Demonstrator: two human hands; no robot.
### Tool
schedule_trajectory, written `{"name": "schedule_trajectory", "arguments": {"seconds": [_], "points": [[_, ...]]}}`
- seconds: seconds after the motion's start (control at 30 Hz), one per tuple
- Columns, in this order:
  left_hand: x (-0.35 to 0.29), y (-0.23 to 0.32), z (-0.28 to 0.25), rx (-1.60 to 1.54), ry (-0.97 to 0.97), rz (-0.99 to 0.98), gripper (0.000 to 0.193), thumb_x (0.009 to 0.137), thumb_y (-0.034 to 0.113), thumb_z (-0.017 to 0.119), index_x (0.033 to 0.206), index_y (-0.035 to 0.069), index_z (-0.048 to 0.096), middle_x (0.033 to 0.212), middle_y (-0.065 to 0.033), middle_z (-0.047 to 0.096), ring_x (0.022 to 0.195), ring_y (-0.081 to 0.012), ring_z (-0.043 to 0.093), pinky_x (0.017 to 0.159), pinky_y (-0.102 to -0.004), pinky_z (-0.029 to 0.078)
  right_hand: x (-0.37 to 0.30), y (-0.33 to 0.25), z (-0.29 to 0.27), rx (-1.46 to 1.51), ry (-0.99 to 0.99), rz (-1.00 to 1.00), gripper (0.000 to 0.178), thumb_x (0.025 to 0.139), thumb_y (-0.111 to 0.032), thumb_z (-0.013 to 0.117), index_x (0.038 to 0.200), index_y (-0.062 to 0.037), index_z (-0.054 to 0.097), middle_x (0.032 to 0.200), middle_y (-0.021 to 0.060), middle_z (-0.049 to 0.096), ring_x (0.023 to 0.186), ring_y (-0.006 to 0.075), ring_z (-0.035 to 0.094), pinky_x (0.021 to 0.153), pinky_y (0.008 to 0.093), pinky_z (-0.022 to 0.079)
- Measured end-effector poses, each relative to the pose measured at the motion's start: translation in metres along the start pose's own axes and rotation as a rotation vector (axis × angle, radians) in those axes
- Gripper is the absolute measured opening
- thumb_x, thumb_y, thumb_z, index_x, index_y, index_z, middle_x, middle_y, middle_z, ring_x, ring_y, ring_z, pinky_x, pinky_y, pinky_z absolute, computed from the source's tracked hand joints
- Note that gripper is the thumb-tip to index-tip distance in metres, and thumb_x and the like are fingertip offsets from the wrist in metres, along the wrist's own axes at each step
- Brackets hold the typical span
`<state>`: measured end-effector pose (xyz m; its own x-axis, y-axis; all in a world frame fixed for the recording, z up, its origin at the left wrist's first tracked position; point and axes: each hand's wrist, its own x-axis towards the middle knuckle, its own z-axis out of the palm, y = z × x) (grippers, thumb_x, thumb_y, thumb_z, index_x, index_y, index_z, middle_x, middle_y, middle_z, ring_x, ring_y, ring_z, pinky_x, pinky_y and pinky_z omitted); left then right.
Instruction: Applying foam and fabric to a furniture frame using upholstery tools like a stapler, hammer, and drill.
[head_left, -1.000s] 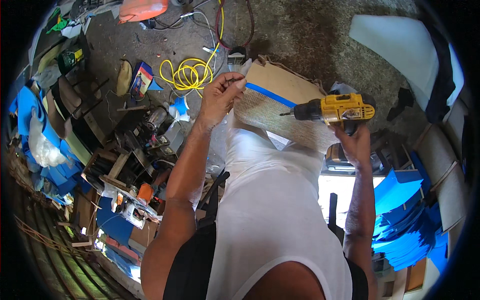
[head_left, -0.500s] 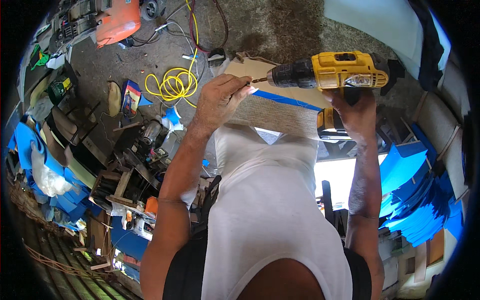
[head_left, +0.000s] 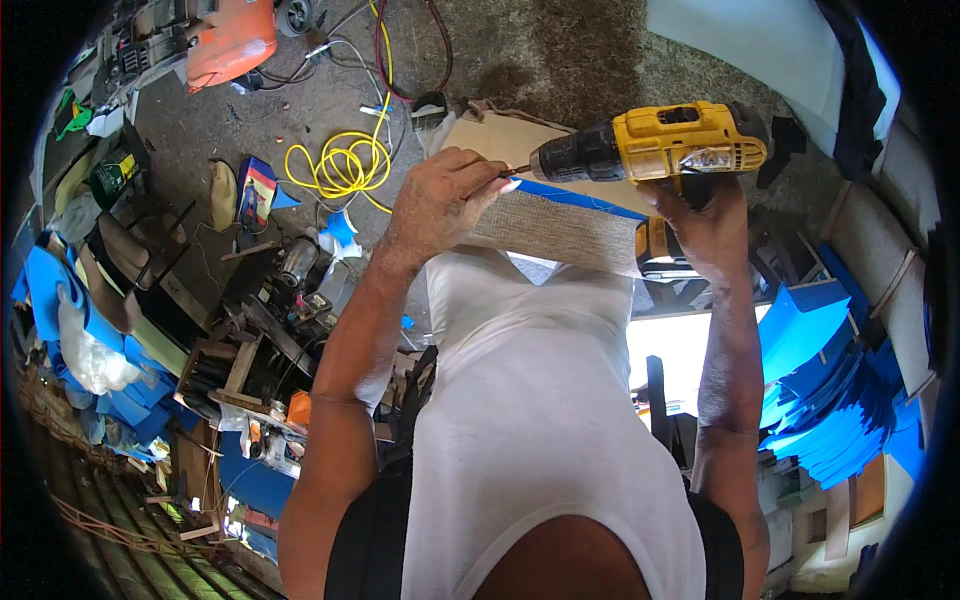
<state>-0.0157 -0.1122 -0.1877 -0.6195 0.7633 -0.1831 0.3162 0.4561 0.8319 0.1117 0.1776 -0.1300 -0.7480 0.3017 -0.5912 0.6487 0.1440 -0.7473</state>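
Head view: the bare right hand (head_left: 712, 230) is wrapped around the handle of a yellow-and-black cordless drill (head_left: 680, 140), its nose pointing left above a flat tan panel (head_left: 500, 138). Along the panel's near side run a bright blue strip (head_left: 590, 200) and a face of woven beige fabric (head_left: 560, 234). The bare left hand (head_left: 440, 208) makes a narrow pinch, thumb and forefinger meeting at the tip of a thin dark metal bit (head_left: 514, 172) — whether they grip the bit itself or some small piece on its end, I cannot tell. The drill's yellow-and-black battery (head_left: 655, 240) sits just beside the fabric's right edge; contact there is unclear.

To handle this well, I judge, the right wrist should hold the drill level, so the bit lines up straight with the pinch and takes no sideways push. The trigger finger is hidden; best it rests off the trigger while fingertips lie this close — a sudden spin could nip skin. Fingers placed behind the tip, rather than around it, would be safer.
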Motion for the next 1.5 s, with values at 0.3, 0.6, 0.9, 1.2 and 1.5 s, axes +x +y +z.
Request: {"name": "schedule_trajectory", "arguments": {"seconds": [0.3, 0.6, 0.9, 1.2, 1.5], "points": [[0.037, -0.046, 0.012, -0.283, -0.129, -0.179, 0.025, 0.091, 0.026, 0.070, 0.094, 0.001, 0.074, 0.082, -0.0124, 0.066, 0.072, -0.0220, 0.060, 0.068, -0.0349, 0.049, 0.068, -0.025, -0.009, -0.732, -0.107, -0.266, 0.054, 0.078, -0.045, 0.081, 0.116, -0.0081, 0.070, 0.097, 0.0123, 0.076, 0.089, 0.0276, 0.074, 0.083, 0.0396, 0.059], [0.065, -0.141, 0.032, -0.420, -0.487, -0.262, 0.029, 0.092, 0.025, 0.072, 0.084, -0.003, 0.070, 0.073, -0.0071, 0.065, 0.069, -0.0145, 0.056, 0.067, -0.0328, 0.047, 0.174, -0.073, 0.051, -0.934, -0.395, -0.100, 0.054, 0.075, -0.038, 0.084, 0.112, -0.0025, 0.068, 0.103, 0.0216, 0.072, 0.096, 0.0348, 0.070, 0.084, 0.0426, 0.056], [0.064, -0.153, 0.022, -0.403, -0.631, -0.371, 0.026, 0.087, 0.021, 0.074, 0.090, -0.005, 0.072, 0.075, -0.0095, 0.069, 0.070, -0.0143, 0.061, 0.070, -0.0339, 0.050, 0.219, -0.052, 0.075, -0.902, -0.544, -0.229, 0.052, 0.073, -0.033, 0.086, 0.112, -0.0039, 0.069, 0.100, 0.0199, 0.072, 0.094, 0.0338, 0.071, 0.083, 0.0417, 0.057], [0.040, -0.169, 0.024, -0.393, -0.551, -0.425, 0.028, 0.086, 0.023, 0.076, 0.097, -0.002, 0.075, 0.078, -0.0094, 0.071, 0.075, -0.0123, 0.064, 0.073, -0.0307, 0.052, 0.207, -0.048, 0.107, -0.972, -0.461, -0.152, 0.053, 0.069, -0.028, 0.086, 0.113, -0.0045, 0.069, 0.100, 0.0185, 0.073, 0.095, 0.0351, 0.071, 0.083, 0.0407, 0.058], [0.011, -0.174, 0.031, -0.454, -0.614, -0.468, 0.033, 0.089, 0.028, 0.072, 0.104, -0.002, 0.075, 0.092, -0.0140, 0.075, 0.084, -0.0160, 0.069, 0.079, -0.0317, 0.054, 0.200, -0.025, 0.115, -0.984, -0.476, -0.112, 0.056, 0.069, -0.026, 0.086, 0.115, -0.0009, 0.067, 0.102, 0.0194, 0.074, 0.094, 0.0324, 0.073, 0.086, 0.0415, 0.059]]}}
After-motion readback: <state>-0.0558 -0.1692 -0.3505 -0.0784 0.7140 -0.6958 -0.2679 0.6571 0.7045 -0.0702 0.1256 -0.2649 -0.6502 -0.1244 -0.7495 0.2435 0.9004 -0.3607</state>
